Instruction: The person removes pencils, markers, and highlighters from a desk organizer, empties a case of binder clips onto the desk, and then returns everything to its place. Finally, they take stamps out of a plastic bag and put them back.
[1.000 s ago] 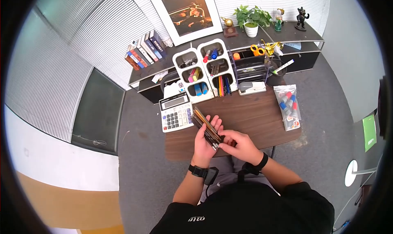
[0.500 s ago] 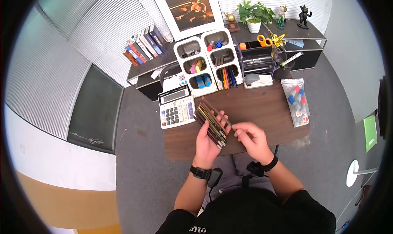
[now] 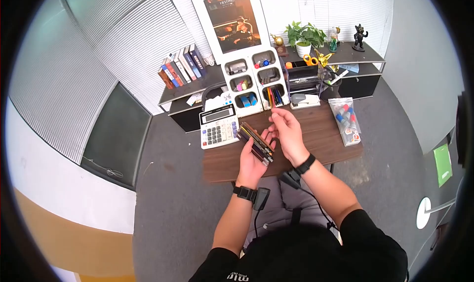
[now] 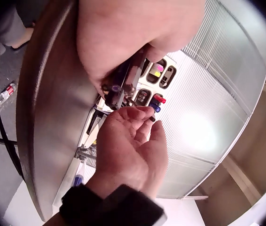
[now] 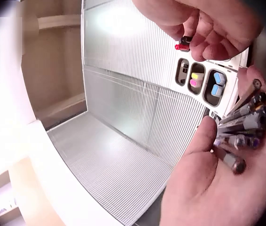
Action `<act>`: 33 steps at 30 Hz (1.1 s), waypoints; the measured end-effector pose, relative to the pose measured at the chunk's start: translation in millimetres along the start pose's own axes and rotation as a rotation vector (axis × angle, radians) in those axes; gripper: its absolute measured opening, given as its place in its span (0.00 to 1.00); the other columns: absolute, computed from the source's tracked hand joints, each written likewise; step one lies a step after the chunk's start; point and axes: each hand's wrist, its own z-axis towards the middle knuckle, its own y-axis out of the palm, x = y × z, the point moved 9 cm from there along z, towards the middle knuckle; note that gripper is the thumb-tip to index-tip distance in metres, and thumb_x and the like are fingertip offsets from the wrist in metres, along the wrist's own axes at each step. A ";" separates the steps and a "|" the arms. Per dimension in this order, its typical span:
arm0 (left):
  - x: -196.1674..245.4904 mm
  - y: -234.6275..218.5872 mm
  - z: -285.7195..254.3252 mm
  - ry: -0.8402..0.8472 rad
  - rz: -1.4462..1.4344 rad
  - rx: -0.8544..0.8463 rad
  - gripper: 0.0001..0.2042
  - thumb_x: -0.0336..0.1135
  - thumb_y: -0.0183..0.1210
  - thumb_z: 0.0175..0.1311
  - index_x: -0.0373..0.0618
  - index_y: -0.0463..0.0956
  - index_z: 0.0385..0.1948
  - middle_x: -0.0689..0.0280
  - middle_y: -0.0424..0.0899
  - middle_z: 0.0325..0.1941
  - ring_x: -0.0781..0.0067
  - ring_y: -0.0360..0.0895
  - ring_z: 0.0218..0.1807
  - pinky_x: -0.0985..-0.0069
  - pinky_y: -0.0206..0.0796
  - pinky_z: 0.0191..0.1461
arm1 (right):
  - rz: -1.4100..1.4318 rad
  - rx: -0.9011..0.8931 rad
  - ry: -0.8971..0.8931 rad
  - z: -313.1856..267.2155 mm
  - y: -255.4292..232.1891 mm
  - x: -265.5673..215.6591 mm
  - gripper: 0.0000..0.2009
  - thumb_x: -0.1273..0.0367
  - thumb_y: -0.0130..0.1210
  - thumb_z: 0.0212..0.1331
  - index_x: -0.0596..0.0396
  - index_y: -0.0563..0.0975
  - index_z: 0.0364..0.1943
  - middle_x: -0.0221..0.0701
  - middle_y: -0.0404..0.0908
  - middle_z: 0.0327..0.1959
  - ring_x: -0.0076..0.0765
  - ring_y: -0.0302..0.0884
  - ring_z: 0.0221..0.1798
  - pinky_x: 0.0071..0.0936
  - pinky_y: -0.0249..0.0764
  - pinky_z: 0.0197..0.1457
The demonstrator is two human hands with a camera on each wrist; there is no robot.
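Note:
My left hand [image 3: 253, 169] holds a bundle of pencils [image 3: 256, 142] in dark, brown and yellowish tones across its palm, the thumb laid over them. In the right wrist view the near ends of these pencils [image 5: 250, 120] stick out past the palm. Up and to the right, my right hand [image 3: 289, 136] pinches one pencil [image 4: 152, 118] between thumb and fingertips, most of it hidden by the fingers. Those fingertips overlap the front of a white desk organizer [image 3: 255, 87] in the head view, just below its compartment of coloured pencils [image 3: 275, 97].
A calculator [image 3: 217, 133] lies left of the hands on the brown table [image 3: 316, 153]. Right of the organizer are a stapler [image 3: 305, 101], a black mesh pen cup [image 3: 330, 90] and a clear bag of capped markers [image 3: 345, 121]. Other compartments hold highlighters [image 3: 242, 86] and blue items [image 3: 248, 100].
My right hand drew a pencil out of the bundle and has moved up and forward to the organizer's front. My left hand keeps the rest over the table.

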 end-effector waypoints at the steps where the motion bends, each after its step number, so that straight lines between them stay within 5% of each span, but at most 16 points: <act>1: 0.7 1.4 0.4 0.005 0.006 -0.011 0.21 0.43 0.42 0.85 0.49 0.61 0.73 0.50 0.65 0.79 0.52 0.62 0.81 0.50 0.58 0.82 | -0.003 -0.006 -0.011 6.1 5.7 -2.9 0.15 0.66 0.57 0.76 0.53 0.77 0.62 0.27 0.84 0.45 0.18 0.80 0.37 0.18 0.74 0.38; 5: 2.5 4.6 -3.2 0.046 0.056 0.089 0.17 0.43 0.41 0.85 0.46 0.66 0.65 0.47 0.66 0.78 0.51 0.64 0.80 0.49 0.59 0.82 | -0.050 0.009 -0.016 27.8 6.8 -0.4 0.20 0.66 0.59 0.75 0.56 0.75 0.66 0.27 0.85 0.47 0.20 0.80 0.39 0.19 0.74 0.39; 15: 0.1 7.1 0.9 0.024 0.097 0.088 0.26 0.45 0.40 0.85 0.36 0.54 0.75 0.49 0.66 0.78 0.53 0.65 0.79 0.49 0.62 0.80 | -0.119 -0.023 0.014 35.5 0.2 5.7 0.30 0.72 0.56 0.73 0.57 0.63 0.77 0.31 0.86 0.47 0.25 0.84 0.37 0.23 0.75 0.35; 21: 1.2 1.6 5.5 0.017 0.098 0.102 0.26 0.44 0.40 0.85 0.37 0.55 0.75 0.48 0.68 0.76 0.53 0.67 0.78 0.50 0.66 0.78 | -0.302 -0.022 -0.158 34.0 -11.7 5.8 0.20 0.73 0.56 0.69 0.59 0.73 0.64 0.32 0.86 0.41 0.25 0.82 0.35 0.26 0.77 0.37; 24: 0.2 3.3 5.2 0.010 0.102 0.081 0.26 0.44 0.39 0.85 0.35 0.56 0.74 0.48 0.68 0.76 0.53 0.67 0.78 0.51 0.64 0.79 | -0.499 -0.077 -0.207 31.8 -20.7 22.5 0.08 0.71 0.59 0.68 0.60 0.80 0.47 0.32 0.84 0.33 0.24 0.83 0.36 0.28 0.79 0.40; 25: 0.3 3.2 4.9 0.014 0.113 0.061 0.26 0.44 0.39 0.85 0.34 0.56 0.74 0.48 0.69 0.76 0.54 0.67 0.78 0.52 0.64 0.79 | -0.513 -0.139 -0.105 16.6 -11.9 12.5 0.09 0.70 0.60 0.66 0.61 0.82 0.45 0.37 0.86 0.37 0.32 0.86 0.39 0.32 0.82 0.45; 28: 0.6 0.2 5.0 0.005 0.100 0.075 0.26 0.44 0.39 0.85 0.34 0.57 0.73 0.48 0.68 0.77 0.54 0.68 0.78 0.52 0.64 0.79 | -0.940 -0.190 -0.439 31.8 -4.8 0.5 0.13 0.67 0.59 0.63 0.63 0.86 0.44 0.48 0.87 0.47 0.55 0.85 0.54 0.43 0.79 0.61; 33: 3.0 -0.4 2.4 0.029 0.113 0.112 0.25 0.43 0.43 0.84 0.38 0.57 0.74 0.48 0.70 0.76 0.51 0.69 0.76 0.48 0.66 0.77 | -1.053 -0.280 -0.598 29.0 13.4 -26.8 0.17 0.70 0.54 0.66 0.63 0.82 0.55 0.51 0.83 0.57 0.57 0.79 0.63 0.43 0.74 0.69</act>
